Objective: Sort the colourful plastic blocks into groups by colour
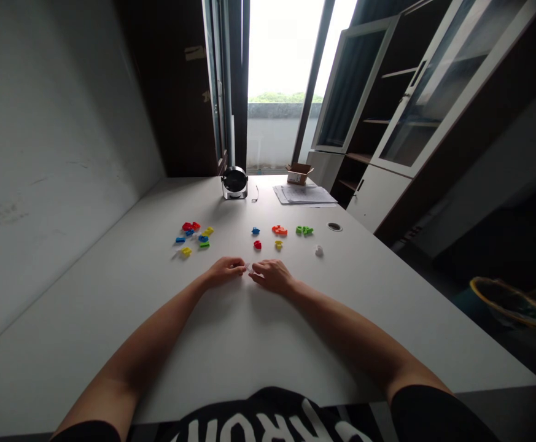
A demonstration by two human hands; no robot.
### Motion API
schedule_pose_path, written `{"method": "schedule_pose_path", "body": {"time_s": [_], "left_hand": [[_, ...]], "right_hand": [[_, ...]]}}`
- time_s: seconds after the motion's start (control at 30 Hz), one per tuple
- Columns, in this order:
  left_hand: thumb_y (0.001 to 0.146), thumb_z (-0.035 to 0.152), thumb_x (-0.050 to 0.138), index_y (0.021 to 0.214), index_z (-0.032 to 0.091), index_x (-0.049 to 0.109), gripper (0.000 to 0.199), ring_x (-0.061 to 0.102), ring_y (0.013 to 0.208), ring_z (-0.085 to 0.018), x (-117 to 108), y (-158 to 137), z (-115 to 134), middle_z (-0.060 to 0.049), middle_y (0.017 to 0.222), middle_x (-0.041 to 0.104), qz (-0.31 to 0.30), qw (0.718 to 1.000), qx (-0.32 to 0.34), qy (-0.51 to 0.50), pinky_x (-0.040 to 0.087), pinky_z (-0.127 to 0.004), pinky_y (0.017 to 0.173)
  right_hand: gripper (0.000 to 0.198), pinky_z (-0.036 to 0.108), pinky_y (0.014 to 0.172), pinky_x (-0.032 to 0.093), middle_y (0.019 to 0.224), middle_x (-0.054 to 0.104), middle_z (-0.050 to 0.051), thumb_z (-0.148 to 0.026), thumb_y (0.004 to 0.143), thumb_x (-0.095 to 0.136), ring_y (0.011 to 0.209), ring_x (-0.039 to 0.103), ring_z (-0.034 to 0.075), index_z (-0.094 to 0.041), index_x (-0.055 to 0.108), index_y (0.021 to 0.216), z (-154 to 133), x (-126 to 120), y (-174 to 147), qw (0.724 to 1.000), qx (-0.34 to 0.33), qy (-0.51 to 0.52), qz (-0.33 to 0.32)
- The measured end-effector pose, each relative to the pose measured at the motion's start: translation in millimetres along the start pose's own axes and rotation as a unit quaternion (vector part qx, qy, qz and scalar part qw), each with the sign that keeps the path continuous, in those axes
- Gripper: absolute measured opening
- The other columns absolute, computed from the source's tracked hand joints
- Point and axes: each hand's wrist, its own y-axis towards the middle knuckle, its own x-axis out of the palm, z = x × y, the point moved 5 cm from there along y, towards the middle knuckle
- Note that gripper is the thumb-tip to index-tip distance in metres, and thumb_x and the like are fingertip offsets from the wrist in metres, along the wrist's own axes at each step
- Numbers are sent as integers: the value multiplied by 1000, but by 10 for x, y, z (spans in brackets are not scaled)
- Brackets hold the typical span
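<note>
Over the middle of the white table, my left hand (pixel 225 271) and my right hand (pixel 271 275) meet around a small whitish, see-through piece (pixel 248 267). Both hands have their fingers pinched on it; its exact kind is too small to tell. Just beyond lie a small red piece (pixel 257 245), a yellow piece (pixel 279 244) and a blue piece (pixel 255 231). Orange pieces (pixel 279 230) and green pieces (pixel 304 230) sit in separate groups to the right, with a whitish piece (pixel 318 250) nearer me. On the left is a mixed cluster with red pieces (pixel 191 226) and a yellow piece (pixel 185 252).
A black round device on a stand (pixel 234 182) is at the table's far edge, beside a thin cord (pixel 255 194). Papers (pixel 304 195) and an open cardboard box (pixel 299 174) lie at the far right. A round cable hole (pixel 334 226) is near the right edge.
</note>
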Motion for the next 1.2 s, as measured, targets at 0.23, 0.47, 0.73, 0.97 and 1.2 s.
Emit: {"method": "schedule_pose_path", "body": {"time_s": [0.23, 0.47, 0.73, 0.97, 1.2], "left_hand": [[89, 44, 58, 88, 16, 71, 31, 54, 74, -15, -12, 3, -16, 1, 77, 64, 1, 1000, 4, -9, 39, -24, 68], [89, 44, 59, 88, 16, 71, 31, 56, 75, -15, -1, 17, -37, 0, 78, 67, -8, 1000, 11, -9, 41, -25, 71], [90, 44, 59, 96, 17, 72, 31, 56, 77, -16, -8, 5, -24, -1, 84, 67, 3, 1000, 13, -16, 41, -25, 70], [89, 41, 61, 100, 17, 72, 29, 57, 78, -15, -5, 15, -74, -1, 85, 66, 8, 999, 17, -27, 42, -25, 71], [85, 38, 66, 115, 20, 72, 35, 61, 84, -16, 3, 7, -92, -2, 93, 70, 7, 999, 4, -47, 45, -25, 77]], "right_hand": [[35, 27, 63, 29, 79, 72, 5, -49, 100, 52, 69, 62, 16, -20, 65, 85, 6, -7, 2, 1000, 19, -3, -5], [31, 28, 66, 32, 85, 73, 7, -42, 101, 51, 73, 64, 17, -20, 68, 89, -30, -35, 8, 1000, 2, -16, -16], [33, 28, 64, 29, 81, 71, 5, -46, 101, 51, 69, 61, 16, -20, 67, 88, 20, 13, 9, 1000, 19, -4, -17], [39, 27, 63, 25, 80, 71, 5, -52, 102, 49, 69, 59, 15, -20, 65, 86, 51, 14, 19, 998, 46, 22, -19], [36, 27, 63, 24, 80, 70, 3, -48, 103, 48, 70, 58, 15, -21, 64, 86, 44, 32, 24, 1000, 16, 19, -14]]}}
